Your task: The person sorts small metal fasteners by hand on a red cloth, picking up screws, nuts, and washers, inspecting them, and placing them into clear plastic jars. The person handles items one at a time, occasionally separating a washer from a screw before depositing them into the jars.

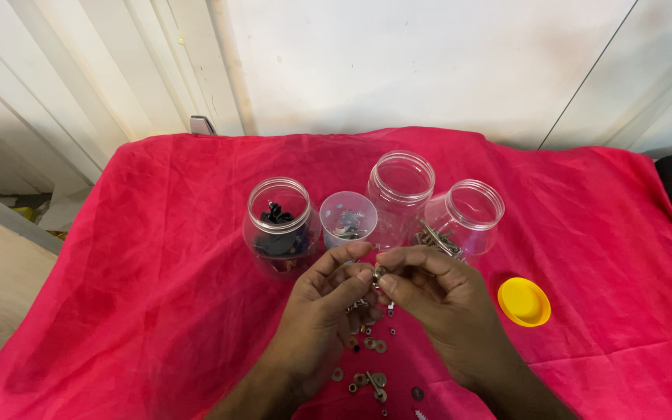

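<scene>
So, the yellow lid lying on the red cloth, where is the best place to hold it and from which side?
Probably pinch the yellow lid across its rim, coming from above. It lies flat on the red cloth, apart from the jars, so its edge is free all around. The right hand is the nearer one, but both hands now pinch a small metal part.

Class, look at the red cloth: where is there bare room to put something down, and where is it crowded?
Bare red cloth lies left of the jar of black parts, and right of the yellow lid. The jar row is packed, and washers litter the cloth beneath the left hand and right hand.
</scene>
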